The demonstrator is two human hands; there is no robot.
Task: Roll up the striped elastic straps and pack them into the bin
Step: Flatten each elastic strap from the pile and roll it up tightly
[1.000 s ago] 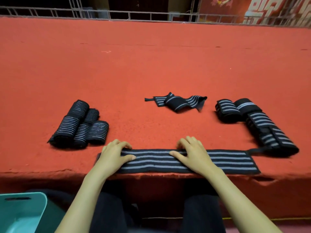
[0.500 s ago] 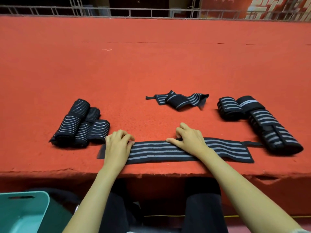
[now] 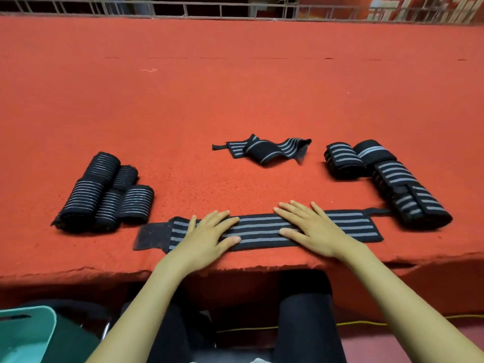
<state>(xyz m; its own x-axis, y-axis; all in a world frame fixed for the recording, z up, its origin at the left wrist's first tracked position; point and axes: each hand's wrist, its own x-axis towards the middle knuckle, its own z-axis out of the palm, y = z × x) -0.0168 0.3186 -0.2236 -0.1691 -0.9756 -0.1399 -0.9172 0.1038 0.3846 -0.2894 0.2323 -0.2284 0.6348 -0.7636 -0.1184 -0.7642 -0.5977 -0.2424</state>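
Observation:
A black strap with grey stripes (image 3: 262,229) lies flat along the near edge of the red table (image 3: 235,100). My left hand (image 3: 207,238) presses flat on its left part, fingers straight. My right hand (image 3: 311,227) lies flat on its middle, fingers spread. Several rolled straps (image 3: 104,195) sit in a cluster at the left. A loose crumpled strap (image 3: 264,150) lies further back in the middle. Folded straps (image 3: 387,179) are piled at the right. The teal bin (image 3: 26,334) is at the bottom left, below the table.
A metal railing (image 3: 235,9) runs behind the table's far edge. My dark-clad knees (image 3: 303,310) are under the table edge. A yellow cord (image 3: 366,323) lies on the floor at the lower right.
Both hands were curled on the strap half a second ago and now lie flat with fingers straight. The strap's black left end is now uncovered.

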